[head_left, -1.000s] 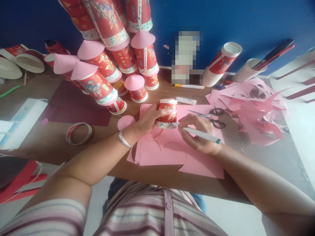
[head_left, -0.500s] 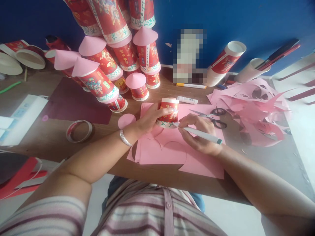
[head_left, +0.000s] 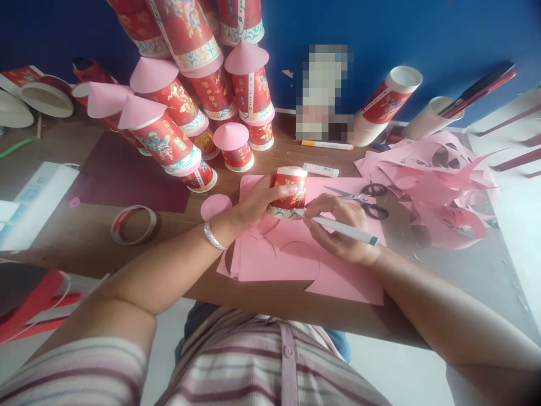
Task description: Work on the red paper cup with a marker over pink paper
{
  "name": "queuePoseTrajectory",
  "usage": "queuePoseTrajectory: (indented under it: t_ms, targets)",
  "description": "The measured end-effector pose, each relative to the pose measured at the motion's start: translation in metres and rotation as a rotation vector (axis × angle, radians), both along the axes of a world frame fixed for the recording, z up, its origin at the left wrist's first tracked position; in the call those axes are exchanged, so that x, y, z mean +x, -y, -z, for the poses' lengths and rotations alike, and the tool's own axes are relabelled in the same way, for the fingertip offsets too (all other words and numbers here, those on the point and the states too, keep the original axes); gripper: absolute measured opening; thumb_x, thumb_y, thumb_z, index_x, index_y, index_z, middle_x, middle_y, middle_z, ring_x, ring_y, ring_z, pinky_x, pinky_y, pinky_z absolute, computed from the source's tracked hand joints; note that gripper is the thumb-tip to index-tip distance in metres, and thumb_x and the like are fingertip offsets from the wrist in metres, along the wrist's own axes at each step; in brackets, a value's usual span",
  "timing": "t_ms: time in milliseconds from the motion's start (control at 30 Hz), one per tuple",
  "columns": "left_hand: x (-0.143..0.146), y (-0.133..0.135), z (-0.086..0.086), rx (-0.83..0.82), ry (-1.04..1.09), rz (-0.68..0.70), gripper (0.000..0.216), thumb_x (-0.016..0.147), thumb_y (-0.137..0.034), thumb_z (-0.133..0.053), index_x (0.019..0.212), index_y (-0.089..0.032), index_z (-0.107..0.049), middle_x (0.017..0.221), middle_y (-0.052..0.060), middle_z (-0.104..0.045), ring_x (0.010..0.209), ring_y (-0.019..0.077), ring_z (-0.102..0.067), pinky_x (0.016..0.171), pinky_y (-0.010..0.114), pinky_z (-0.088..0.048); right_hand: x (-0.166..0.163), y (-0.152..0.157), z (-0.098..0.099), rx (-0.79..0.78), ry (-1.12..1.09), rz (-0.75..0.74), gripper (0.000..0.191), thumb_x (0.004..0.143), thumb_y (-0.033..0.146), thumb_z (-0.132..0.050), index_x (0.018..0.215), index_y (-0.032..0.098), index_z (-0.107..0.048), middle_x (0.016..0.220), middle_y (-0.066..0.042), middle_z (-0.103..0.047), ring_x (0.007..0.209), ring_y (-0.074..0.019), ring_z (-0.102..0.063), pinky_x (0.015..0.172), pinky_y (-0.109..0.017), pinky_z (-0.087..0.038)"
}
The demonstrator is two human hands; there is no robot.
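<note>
My left hand [head_left: 257, 204] is wrapped round a short red paper cup [head_left: 291, 189] printed with gold figures. Green vine marks run along the cup's white lower band. In my right hand [head_left: 338, 225] is a white marker [head_left: 344, 228] with a dark green end, gripped like a pen. Its tip meets or nearly meets the white band; I cannot tell which. Under both hands lie pink paper sheets [head_left: 270, 265] with drawn curves. Scissors [head_left: 359, 196] with black handles rest on the sheets beside my right hand, and a pink paper circle [head_left: 216, 207] is by my left wrist.
Stacked red cups with pink cone roofs [head_left: 230, 136] stand at the back left. A tape roll [head_left: 133, 224] lies left. A glue stick [head_left: 320, 170] and yellow marker [head_left: 327, 145] are behind the cup. Pink paper scraps [head_left: 439, 180], a tall cup [head_left: 382, 110] and a pen holder [head_left: 433, 118] are right.
The whole view has shifted slightly, with the table things a little higher and further left. Both hands keep the same hold on cup and marker.
</note>
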State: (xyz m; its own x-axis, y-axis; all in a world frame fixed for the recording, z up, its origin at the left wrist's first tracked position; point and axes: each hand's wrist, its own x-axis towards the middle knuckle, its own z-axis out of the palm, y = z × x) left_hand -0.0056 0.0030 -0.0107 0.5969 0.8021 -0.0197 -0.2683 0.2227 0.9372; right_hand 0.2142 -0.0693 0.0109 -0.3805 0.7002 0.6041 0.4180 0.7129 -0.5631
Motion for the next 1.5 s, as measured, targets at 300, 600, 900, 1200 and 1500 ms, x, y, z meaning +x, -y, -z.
queuePoseTrajectory:
  t_ms: [300,600,900,1200,1500]
  targets:
    - [0.0015,-0.0005,-0.0024,0.017,-0.014,0.016,0.035,0.096,-0.046,-0.088,0.084,-0.023,-0.064,0.083,0.002,-0.064,0.081,0.0198,-0.066,0.072,0.034,-0.054,0.0003,-0.0006,0.0012,-0.037,-0.009,0.021,0.015,0.105,0.012,-0.072,0.106,0.027,-0.072,0.094,-0.002,-0.085,0.075,-0.0182,-0.079,0.071,-0.032,-0.066]
    - [-0.0003,-0.0007,0.0012,-0.019,-0.015,0.002,0.029,0.094,-0.045,-0.089,0.097,-0.021,-0.072,0.092,0.003,-0.074,0.089,0.0210,-0.073,0.080,0.033,-0.059,-0.0005,-0.0016,-0.0010,0.020,0.006,0.046,0.015,0.106,0.012,-0.069,0.104,0.027,-0.069,0.090,-0.001,-0.084,0.072,-0.0170,-0.079,0.067,-0.031,-0.065]
    - [-0.0002,-0.0009,0.0011,-0.044,0.021,0.031,0.031,0.096,-0.046,-0.091,0.100,-0.020,-0.075,0.095,0.004,-0.077,0.088,0.0187,-0.075,0.080,0.031,-0.061,0.0016,-0.0004,0.0002,-0.004,-0.004,0.058,0.014,0.106,0.014,-0.071,0.106,0.028,-0.072,0.093,-0.001,-0.084,0.076,-0.0182,-0.079,0.070,-0.032,-0.063]
    - [0.0002,-0.0008,-0.0024,-0.036,0.032,0.021,0.033,0.094,-0.047,-0.092,0.099,-0.019,-0.076,0.095,0.004,-0.079,0.087,0.0182,-0.076,0.078,0.028,-0.063,0.0017,-0.0013,-0.0026,0.015,0.021,0.063,0.011,0.106,0.016,-0.069,0.104,0.027,-0.070,0.090,-0.001,-0.083,0.073,-0.0175,-0.079,0.066,-0.031,-0.063]
    - [0.0001,-0.0014,0.0005,-0.008,0.064,0.036,0.030,0.098,-0.046,-0.088,0.094,-0.020,-0.074,0.091,0.004,-0.077,0.084,0.0182,-0.075,0.077,0.029,-0.064,0.0031,-0.0008,-0.0003,-0.037,0.023,0.064,0.011,0.104,0.017,-0.069,0.104,0.027,-0.072,0.091,-0.002,-0.084,0.075,-0.0196,-0.081,0.068,-0.034,-0.065]
